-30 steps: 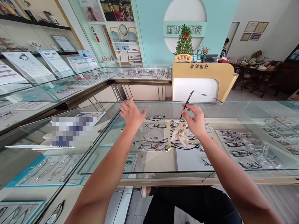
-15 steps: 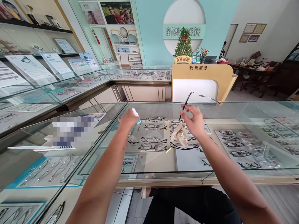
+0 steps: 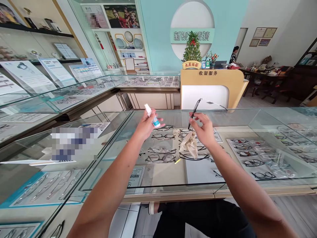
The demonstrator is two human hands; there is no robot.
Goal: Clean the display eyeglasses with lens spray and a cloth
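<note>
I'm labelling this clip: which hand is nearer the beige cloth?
Right. The right hand holds eyeglasses up and right of the cloth; the left hand, gripping a small bottle, is farther off to its left.

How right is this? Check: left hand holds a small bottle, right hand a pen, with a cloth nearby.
Wrong on the right hand: the head view shows it holding glasses instead. The left hand does hold a small bottle, and a cloth does lie nearby.

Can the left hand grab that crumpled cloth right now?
Probably not without freeing itself first: the left hand is holding a small bottle. Otherwise the way looks free, with nothing seeming to stand between it and the cloth.
</note>
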